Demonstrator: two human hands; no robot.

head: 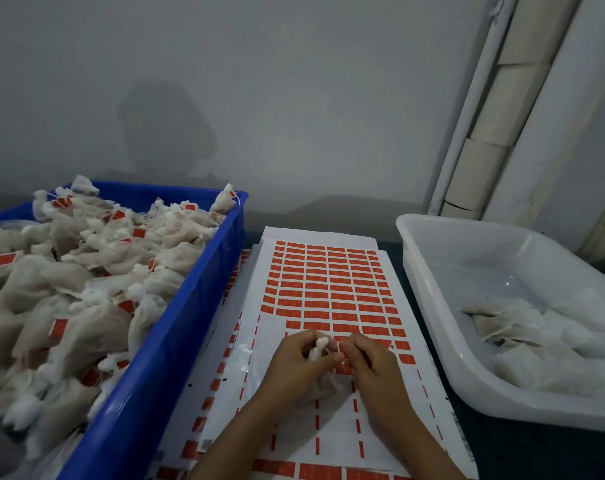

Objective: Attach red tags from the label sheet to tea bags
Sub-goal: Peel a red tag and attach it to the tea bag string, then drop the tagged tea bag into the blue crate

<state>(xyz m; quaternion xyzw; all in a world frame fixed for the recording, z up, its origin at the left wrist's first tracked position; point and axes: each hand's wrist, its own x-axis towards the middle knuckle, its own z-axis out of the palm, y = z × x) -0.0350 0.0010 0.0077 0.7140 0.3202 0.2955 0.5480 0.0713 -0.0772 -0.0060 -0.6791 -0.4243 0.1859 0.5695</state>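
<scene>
Now a tea bag [319, 348] is gripped by the left hand [295, 362] above the label sheet [328, 292], while a red tag [341, 347] is pinched by the right hand [370, 362].

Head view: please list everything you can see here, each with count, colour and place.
blue crate: one, blue, left; heaped with white tea bags with red tags.
label sheet: top of a stack, white with red tags, centre; near rows already peeled.
white tub: one, translucent white, right; holds several untagged tea bags.
tea bag: one, white, above the sheet, in the left hand.
left hand: grips the tea bag.
right hand: pinches at the bag's string; tag barely visible.
</scene>
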